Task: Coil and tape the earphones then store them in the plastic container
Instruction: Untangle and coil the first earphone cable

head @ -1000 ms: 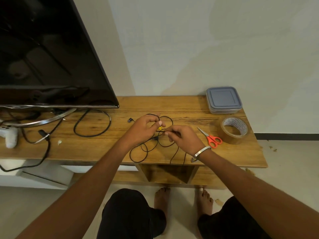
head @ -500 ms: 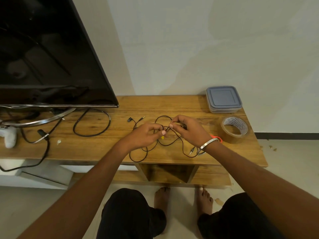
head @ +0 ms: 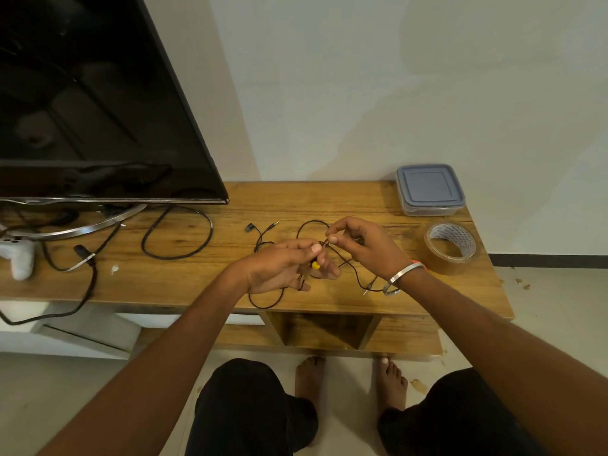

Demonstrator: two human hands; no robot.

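Untangling the earphones over the bench before any coiling

The left hand (head: 279, 266) curls round a bunch of the earphones (head: 309, 225), keeping the slack gathered; the right hand (head: 368, 248) pinches one strand between its fingers (head: 333, 239), seemingly to draw it free; the plastic container (head: 429, 189) waits lidded at the bench's (head: 329, 199) back corner, tape roll (head: 450, 246) near for later.

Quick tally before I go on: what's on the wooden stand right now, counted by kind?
Earphones: 1
Plastic container: 1
Tape roll: 1
Television: 1
Game controller: 1
Loose black cable: 1
Total: 6. Scissors, if present, are hidden behind the right wrist.
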